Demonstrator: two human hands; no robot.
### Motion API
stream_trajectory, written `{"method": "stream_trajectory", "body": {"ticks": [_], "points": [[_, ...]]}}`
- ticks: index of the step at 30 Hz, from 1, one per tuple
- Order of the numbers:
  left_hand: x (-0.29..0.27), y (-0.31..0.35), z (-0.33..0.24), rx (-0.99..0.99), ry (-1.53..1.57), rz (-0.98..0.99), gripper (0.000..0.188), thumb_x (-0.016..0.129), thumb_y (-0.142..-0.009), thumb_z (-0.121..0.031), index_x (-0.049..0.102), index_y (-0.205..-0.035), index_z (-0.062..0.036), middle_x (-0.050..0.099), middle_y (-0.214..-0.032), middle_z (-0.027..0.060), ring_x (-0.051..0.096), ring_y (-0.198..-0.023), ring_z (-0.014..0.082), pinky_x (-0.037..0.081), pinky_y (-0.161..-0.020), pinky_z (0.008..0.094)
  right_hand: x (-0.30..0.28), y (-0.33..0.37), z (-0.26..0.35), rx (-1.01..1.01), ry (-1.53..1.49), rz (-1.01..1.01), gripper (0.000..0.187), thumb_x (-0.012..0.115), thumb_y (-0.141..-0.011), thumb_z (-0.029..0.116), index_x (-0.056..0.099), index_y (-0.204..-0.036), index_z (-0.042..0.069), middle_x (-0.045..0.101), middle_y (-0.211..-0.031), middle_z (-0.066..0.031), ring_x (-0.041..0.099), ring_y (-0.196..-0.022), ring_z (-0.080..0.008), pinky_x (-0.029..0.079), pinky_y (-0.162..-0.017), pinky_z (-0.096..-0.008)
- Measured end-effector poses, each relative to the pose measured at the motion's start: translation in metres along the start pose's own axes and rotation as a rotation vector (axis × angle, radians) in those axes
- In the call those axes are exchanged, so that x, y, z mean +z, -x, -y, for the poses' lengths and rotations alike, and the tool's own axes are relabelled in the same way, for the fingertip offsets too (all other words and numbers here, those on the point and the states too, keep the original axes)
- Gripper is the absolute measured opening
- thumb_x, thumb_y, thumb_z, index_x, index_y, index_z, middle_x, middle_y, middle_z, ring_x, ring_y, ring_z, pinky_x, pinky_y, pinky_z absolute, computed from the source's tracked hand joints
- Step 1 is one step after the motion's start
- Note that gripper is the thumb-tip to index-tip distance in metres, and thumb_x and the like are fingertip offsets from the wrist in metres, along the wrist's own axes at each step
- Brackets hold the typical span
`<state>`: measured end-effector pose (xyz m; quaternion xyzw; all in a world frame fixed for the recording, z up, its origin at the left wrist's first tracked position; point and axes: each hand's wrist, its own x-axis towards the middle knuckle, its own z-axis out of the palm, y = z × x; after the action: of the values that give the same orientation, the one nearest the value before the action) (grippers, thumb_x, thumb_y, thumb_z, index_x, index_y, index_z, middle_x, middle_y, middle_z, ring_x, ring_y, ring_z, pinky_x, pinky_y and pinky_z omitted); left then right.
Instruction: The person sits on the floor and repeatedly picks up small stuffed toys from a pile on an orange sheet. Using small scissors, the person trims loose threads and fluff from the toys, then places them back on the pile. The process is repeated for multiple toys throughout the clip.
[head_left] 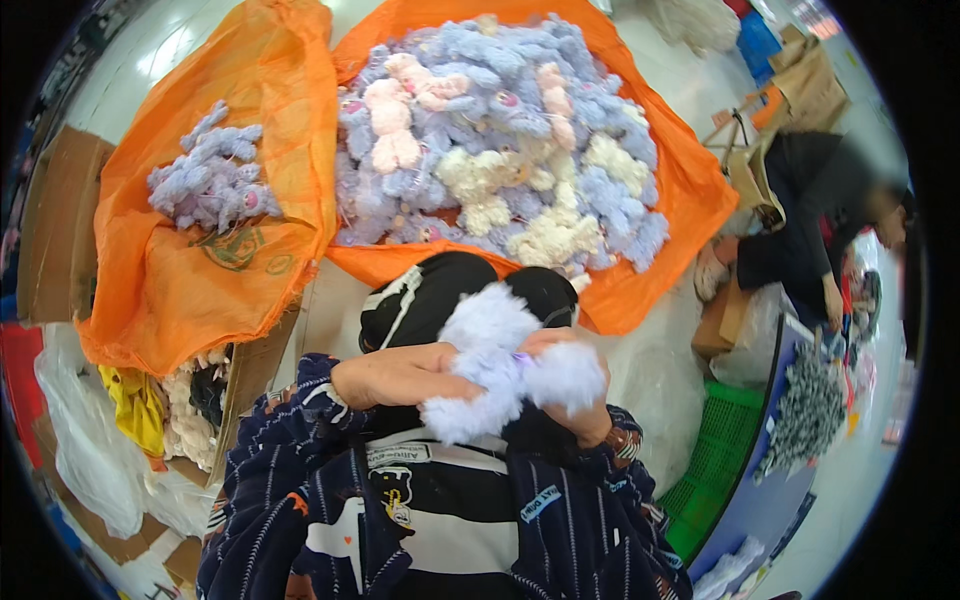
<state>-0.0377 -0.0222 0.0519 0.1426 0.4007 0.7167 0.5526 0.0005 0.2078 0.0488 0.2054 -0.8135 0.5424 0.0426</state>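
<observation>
A fluffy pale-lavender plush toy (487,352) is held over my lap between both hands. My left hand (400,374) grips its body from the left, the thumb pressed into the fur. Around its right end closes my right hand (585,420), its fingers partly hidden by the plush. A small purple spot, perhaps a ribbon, shows near the toy's middle. Ahead of my knees lies a big heap of plush toys (480,80), mostly lavender with some pink and cream ones, on an orange woven sack (690,200).
At left, a second orange sack (290,110) carries a small pile of lavender plush toys (215,175), beside a cardboard box (62,225). A green plastic crate (715,440) stands at my right. Another person (800,190) sits far right, near a table with grey fluffy pieces (805,410).
</observation>
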Motion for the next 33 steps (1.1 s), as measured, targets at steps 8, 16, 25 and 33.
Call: {"method": "stream_trajectory", "body": {"ticks": [8,16,25,33], "points": [[-0.004,-0.004,0.049,0.498,-0.345,-0.397,0.032,0.046,-0.088,-0.006,0.050,-0.119,0.0026,0.057,-0.106,0.0047,0.053,-0.096,0.0107,0.042,-0.084,0.0257,0.022,0.030,-0.003,0.530,-0.463,-0.220,0.024,0.068,-0.079,0.011,0.061,-0.099,-0.002,0.064,-0.090,-0.0039,0.058,-0.080,-0.0094,0.047,-0.072,-0.0249],[0.010,-0.005,0.039,0.577,-0.623,-0.407,0.025,0.060,-0.082,-0.005,0.060,-0.106,-0.0014,0.062,-0.103,0.0089,0.059,-0.093,0.0151,0.045,-0.082,0.0288,0.027,0.028,-0.007,0.530,-0.516,-0.257,0.027,0.065,-0.081,0.008,0.056,-0.105,-0.002,0.061,-0.096,-0.0040,0.057,-0.086,-0.0100,0.045,-0.077,-0.0248],[0.010,-0.016,0.052,0.713,-0.600,-0.621,0.020,0.059,-0.082,-0.003,0.061,-0.101,-0.0003,0.065,-0.092,0.0074,0.061,-0.084,0.0139,0.048,-0.074,0.0270,0.031,0.029,-0.018,0.428,-0.445,-0.246,0.026,0.063,-0.083,0.007,0.057,-0.106,-0.002,0.062,-0.096,-0.0048,0.057,-0.085,-0.0108,0.045,-0.076,-0.0243],[-0.021,-0.027,0.081,0.500,-0.203,-0.394,0.062,0.064,-0.082,-0.012,0.032,-0.134,-0.0028,0.052,-0.122,0.0105,0.049,-0.112,0.0167,0.038,-0.097,0.0309,0.041,0.031,-0.032,0.296,-0.378,-0.482,0.023,0.064,-0.081,0.002,0.059,-0.103,-0.002,0.063,-0.097,-0.0043,0.058,-0.085,-0.0113,0.045,-0.076,-0.0244]]}}
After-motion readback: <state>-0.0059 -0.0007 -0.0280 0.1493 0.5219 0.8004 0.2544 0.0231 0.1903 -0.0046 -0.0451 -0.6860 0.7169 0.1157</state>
